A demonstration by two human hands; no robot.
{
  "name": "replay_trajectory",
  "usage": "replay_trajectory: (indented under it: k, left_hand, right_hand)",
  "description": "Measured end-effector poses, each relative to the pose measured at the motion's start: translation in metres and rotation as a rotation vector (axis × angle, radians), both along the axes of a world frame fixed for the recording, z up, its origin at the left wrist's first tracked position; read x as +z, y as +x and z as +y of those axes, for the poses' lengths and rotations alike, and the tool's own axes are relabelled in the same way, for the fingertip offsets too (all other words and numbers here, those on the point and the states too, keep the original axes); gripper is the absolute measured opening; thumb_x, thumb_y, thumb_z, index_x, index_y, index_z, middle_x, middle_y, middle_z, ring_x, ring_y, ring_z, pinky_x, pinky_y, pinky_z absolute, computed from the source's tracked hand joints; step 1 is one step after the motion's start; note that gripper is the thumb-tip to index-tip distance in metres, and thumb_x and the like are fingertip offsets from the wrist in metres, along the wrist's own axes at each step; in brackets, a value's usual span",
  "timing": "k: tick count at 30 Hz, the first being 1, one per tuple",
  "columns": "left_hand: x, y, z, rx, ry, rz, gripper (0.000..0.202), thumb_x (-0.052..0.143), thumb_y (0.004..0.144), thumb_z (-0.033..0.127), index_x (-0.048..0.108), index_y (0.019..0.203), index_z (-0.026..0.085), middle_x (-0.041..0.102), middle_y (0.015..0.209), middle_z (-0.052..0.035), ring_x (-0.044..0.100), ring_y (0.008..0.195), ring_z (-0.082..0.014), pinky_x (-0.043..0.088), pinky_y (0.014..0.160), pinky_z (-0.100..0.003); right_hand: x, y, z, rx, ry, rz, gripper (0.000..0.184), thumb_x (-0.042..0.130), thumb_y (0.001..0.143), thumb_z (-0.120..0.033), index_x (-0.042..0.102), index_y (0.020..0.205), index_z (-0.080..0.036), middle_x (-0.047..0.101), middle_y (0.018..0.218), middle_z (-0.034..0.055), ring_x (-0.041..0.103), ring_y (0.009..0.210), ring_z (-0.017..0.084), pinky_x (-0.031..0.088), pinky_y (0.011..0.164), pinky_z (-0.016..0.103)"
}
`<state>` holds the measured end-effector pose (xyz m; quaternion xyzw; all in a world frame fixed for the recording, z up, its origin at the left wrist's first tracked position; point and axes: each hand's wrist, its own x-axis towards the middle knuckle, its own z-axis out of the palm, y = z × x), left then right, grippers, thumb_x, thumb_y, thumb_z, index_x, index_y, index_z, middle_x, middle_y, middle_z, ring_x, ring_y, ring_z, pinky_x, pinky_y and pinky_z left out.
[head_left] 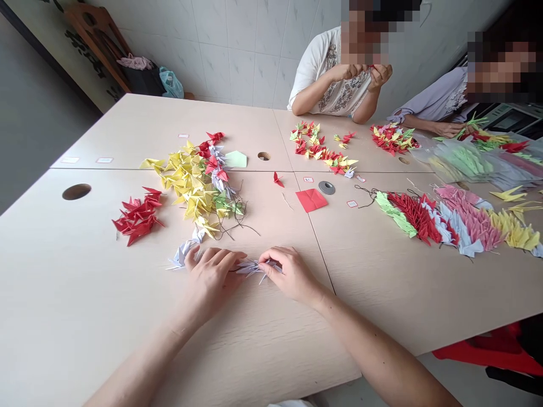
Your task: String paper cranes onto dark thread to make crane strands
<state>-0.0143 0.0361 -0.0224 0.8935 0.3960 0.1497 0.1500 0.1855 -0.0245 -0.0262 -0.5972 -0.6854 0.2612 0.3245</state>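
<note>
My left hand and my right hand rest on the pale wooden table, fingers pinched on a small bunch of lavender paper cranes between them. More lavender cranes trail off to the left of my left hand. Just beyond lies a pile of yellow paper cranes with dark thread running out of it. A small heap of red cranes sits further left.
A red folded paper square and a round tape roll lie mid-table. Strung rows of coloured cranes lie at right. Two people sit across the table with crane piles in front of them. Cable holes mark the tabletop.
</note>
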Motion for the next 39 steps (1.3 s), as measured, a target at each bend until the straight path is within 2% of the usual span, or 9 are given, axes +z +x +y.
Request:
replay_trajectory:
  k: [3,6,9,14,20,27,30,34,39]
  left_hand:
    - [0.005,-0.002,-0.003,-0.029,-0.011,0.033,0.039,0.059,0.078,0.022,0.059,0.116,0.030,0.069,0.105,-0.0035,0.058,0.103,-0.0280,0.019,0.106,-0.057]
    - [0.009,-0.002,-0.006,-0.056,-0.010,0.047,0.048,0.060,0.075,0.025,0.055,0.123,0.029,0.065,0.114,-0.0057,0.056,0.108,-0.0308,0.018,0.104,-0.058]
    - [0.007,0.001,-0.007,-0.049,0.003,0.040,0.047,0.062,0.079,0.034,0.054,0.125,0.029,0.063,0.117,-0.0070,0.055,0.109,-0.0304,0.018,0.103,-0.058]
    - [0.003,0.010,-0.002,-0.036,0.032,0.024,0.034,0.058,0.087,0.028,0.059,0.121,0.033,0.066,0.115,-0.0054,0.057,0.104,-0.0253,0.021,0.101,-0.052]
    - [0.001,0.015,0.001,-0.056,0.036,-0.005,0.013,0.056,0.091,0.030,0.067,0.098,0.031,0.071,0.103,-0.0006,0.059,0.099,-0.0225,0.018,0.101,-0.051]
    - [-0.001,0.013,-0.001,-0.058,0.029,-0.022,0.004,0.060,0.088,0.025,0.063,0.085,0.026,0.071,0.085,0.0025,0.060,0.091,-0.0201,0.015,0.103,-0.051]
    - [-0.001,0.014,-0.003,-0.054,0.026,-0.019,0.005,0.064,0.085,0.030,0.063,0.088,0.027,0.070,0.087,0.0016,0.060,0.092,-0.0210,0.016,0.102,-0.052]
    - [-0.002,0.017,-0.006,-0.065,0.054,-0.020,0.030,0.071,0.079,0.038,0.062,0.107,0.031,0.067,0.103,-0.0025,0.058,0.099,-0.0243,0.017,0.102,-0.052]
    - [0.001,0.018,-0.006,-0.124,0.008,-0.015,0.020,0.066,0.083,0.040,0.065,0.102,0.034,0.070,0.099,0.0011,0.059,0.099,-0.0235,0.015,0.101,-0.053]
  right_hand:
    - [0.002,0.002,0.001,0.009,-0.014,0.005,0.007,0.058,0.090,-0.021,0.061,0.084,-0.021,0.068,0.081,-0.0018,0.060,0.075,0.012,0.040,0.078,0.028]
    - [0.008,0.013,0.000,0.013,-0.050,0.054,0.008,0.059,0.090,-0.026,0.063,0.096,-0.022,0.066,0.095,0.0017,0.061,0.081,0.014,0.045,0.078,0.027]
    - [0.014,0.029,-0.002,-0.018,-0.111,0.089,0.020,0.061,0.088,-0.030,0.061,0.106,-0.023,0.064,0.107,0.0033,0.060,0.088,0.014,0.048,0.078,0.027]
    - [0.018,0.039,-0.008,0.089,-0.250,0.032,0.030,0.073,0.077,-0.025,0.062,0.105,-0.025,0.065,0.100,-0.0008,0.058,0.078,0.012,0.047,0.071,0.025]
    - [0.006,0.027,-0.007,0.082,-0.140,-0.033,0.009,0.067,0.082,-0.018,0.064,0.090,-0.022,0.063,0.079,-0.0027,0.055,0.069,0.011,0.041,0.064,0.023]
    - [0.003,0.024,-0.003,0.055,-0.047,-0.025,0.006,0.067,0.084,-0.019,0.061,0.082,-0.020,0.062,0.078,-0.0029,0.054,0.068,0.010,0.040,0.067,0.023]
    - [0.001,0.021,-0.003,0.038,-0.026,-0.034,0.010,0.066,0.083,-0.017,0.058,0.078,-0.020,0.061,0.076,-0.0030,0.053,0.068,0.010,0.039,0.067,0.023]
    - [-0.003,0.018,-0.003,0.027,-0.004,-0.063,0.012,0.066,0.081,-0.015,0.056,0.077,-0.020,0.060,0.072,-0.0040,0.054,0.067,0.011,0.038,0.071,0.025]
    - [-0.004,0.018,-0.003,0.039,0.011,-0.057,0.013,0.065,0.081,-0.014,0.056,0.076,-0.020,0.061,0.074,-0.0043,0.054,0.069,0.010,0.038,0.072,0.024]
